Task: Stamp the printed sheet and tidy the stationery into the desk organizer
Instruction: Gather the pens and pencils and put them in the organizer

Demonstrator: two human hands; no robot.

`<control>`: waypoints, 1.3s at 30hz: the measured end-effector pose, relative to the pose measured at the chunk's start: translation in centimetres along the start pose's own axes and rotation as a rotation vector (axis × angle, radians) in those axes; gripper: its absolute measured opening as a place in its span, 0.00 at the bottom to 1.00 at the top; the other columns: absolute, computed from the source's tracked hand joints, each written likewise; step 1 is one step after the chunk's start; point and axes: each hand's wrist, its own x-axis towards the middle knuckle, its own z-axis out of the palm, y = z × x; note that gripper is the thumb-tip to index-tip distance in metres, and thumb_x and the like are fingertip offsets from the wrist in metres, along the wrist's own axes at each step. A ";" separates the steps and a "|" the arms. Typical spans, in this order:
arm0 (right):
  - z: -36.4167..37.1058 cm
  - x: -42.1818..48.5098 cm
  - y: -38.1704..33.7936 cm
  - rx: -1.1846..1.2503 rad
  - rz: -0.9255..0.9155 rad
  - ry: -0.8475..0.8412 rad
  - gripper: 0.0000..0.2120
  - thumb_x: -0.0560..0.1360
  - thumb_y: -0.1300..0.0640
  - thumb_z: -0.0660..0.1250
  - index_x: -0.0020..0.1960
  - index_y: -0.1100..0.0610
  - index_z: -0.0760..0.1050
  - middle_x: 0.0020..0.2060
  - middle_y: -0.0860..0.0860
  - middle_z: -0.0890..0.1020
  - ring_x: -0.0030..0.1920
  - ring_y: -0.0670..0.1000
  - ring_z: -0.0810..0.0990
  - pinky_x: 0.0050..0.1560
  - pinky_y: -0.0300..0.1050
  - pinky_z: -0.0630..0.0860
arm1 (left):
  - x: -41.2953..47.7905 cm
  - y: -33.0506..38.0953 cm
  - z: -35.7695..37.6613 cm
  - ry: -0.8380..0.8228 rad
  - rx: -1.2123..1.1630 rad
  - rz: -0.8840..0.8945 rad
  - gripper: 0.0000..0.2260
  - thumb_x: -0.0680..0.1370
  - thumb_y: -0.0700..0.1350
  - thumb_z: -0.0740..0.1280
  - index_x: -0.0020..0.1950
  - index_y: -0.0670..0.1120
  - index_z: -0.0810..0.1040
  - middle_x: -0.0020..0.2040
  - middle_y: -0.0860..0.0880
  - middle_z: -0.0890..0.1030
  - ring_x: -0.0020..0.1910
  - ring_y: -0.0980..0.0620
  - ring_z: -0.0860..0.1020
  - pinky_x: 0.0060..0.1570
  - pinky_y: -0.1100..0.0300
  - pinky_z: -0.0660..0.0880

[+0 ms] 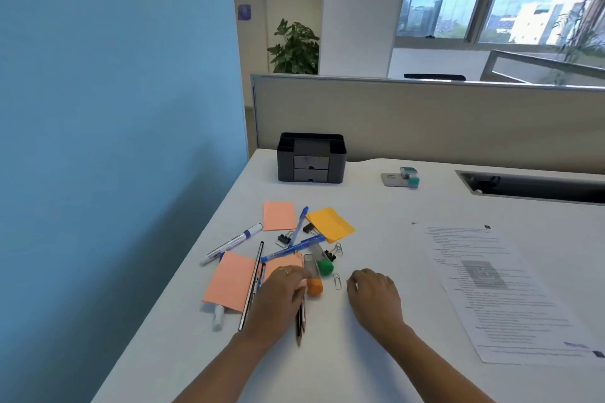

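Hands of a person are stretching out over a white desk [376,206] strewn with stationery. Left hand [278,298] is curling its fingers round two pencils [300,324], whose ends are sticking out toward 6 o'clock from under the palm. Right hand [376,294] is resting on the desk at 3 o'clock of the left, fingers loosely bent and grasping nothing. A paper clip [337,281] is lying just beside its fingertips at 9 o'clock.

Sheet [491,288], printed, is lying flat at 3 o'clock of the right hand, apart from it. Stamp [409,176] is sitting well away at 12 o'clock of the right hand. Organizer [311,157], black with two small drawers, is standing at 12 o'clock of the left hand, at the desk's far corner.

Between organizer and left hand a pile is lying: pink notes [279,216], a yellow note [330,224], blue pens [294,249], a marker [232,244], binder clips [284,239], and two tubes [322,263], capped green and orange, the orange cap just beside the left thumb.
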 end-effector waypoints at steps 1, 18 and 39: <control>0.0 0.1 -0.5 0.026 0.014 0.010 0.15 0.80 0.57 0.49 0.48 0.58 0.74 0.50 0.53 0.80 0.50 0.54 0.76 0.56 0.44 0.67 | 0.4 -0.3 -0.1 -0.019 0.003 0.049 0.15 0.79 0.42 0.60 0.65 0.52 0.73 0.65 0.53 0.73 0.65 0.56 0.69 0.59 0.70 0.63; -0.7 3.1 -5.9 0.303 0.173 -0.012 0.11 0.77 0.53 0.60 0.56 0.57 0.73 0.53 0.54 0.80 0.52 0.53 0.77 0.47 0.43 0.73 | 3.1 -2.1 1.1 -0.208 0.194 0.497 0.25 0.56 0.44 0.81 0.51 0.54 0.80 0.44 0.53 0.84 0.40 0.54 0.82 0.29 0.65 0.77; -3.2 8.9 -4.0 0.518 0.178 0.071 0.09 0.76 0.60 0.63 0.56 0.60 0.70 0.51 0.53 0.76 0.44 0.51 0.72 0.41 0.38 0.67 | 7.2 -3.3 -0.9 0.137 -0.264 0.182 0.17 0.73 0.50 0.67 0.61 0.52 0.76 0.55 0.53 0.81 0.55 0.57 0.77 0.53 0.69 0.71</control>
